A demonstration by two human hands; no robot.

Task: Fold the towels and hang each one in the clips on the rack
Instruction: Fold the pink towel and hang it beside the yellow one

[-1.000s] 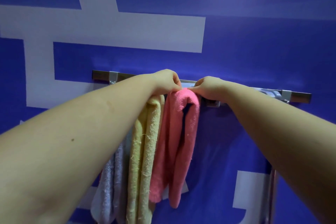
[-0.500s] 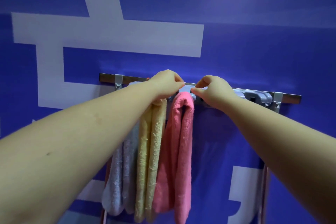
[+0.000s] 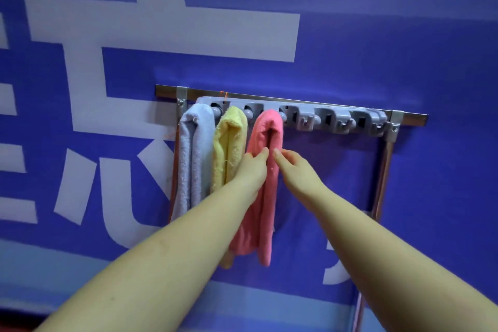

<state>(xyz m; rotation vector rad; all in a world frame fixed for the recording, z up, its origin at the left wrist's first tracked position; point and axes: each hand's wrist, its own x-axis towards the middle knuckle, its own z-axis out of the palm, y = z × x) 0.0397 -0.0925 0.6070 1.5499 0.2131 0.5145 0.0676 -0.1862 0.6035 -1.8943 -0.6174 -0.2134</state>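
Observation:
A grey clip rack (image 3: 310,112) is fixed to a metal bar on a blue wall. Three folded towels hang from its left clips: a pale blue towel (image 3: 192,153), a yellow towel (image 3: 229,148) and a pink towel (image 3: 266,197). My left hand (image 3: 252,167) lies with straight fingers against the left side of the pink towel, partly over the yellow one. My right hand (image 3: 293,167) is stretched toward the pink towel's right edge, fingertips at the cloth. Neither hand grips anything.
Three clips on the right part of the rack (image 3: 339,118) hold nothing. A metal frame post (image 3: 382,170) runs down from the bar's right bracket. The blue wall carries large white lettering (image 3: 161,29).
Both hands have come down from the clip at the top of the pink towel to its middle. The pink towel now hangs from the rack on its own. The view has pulled back.

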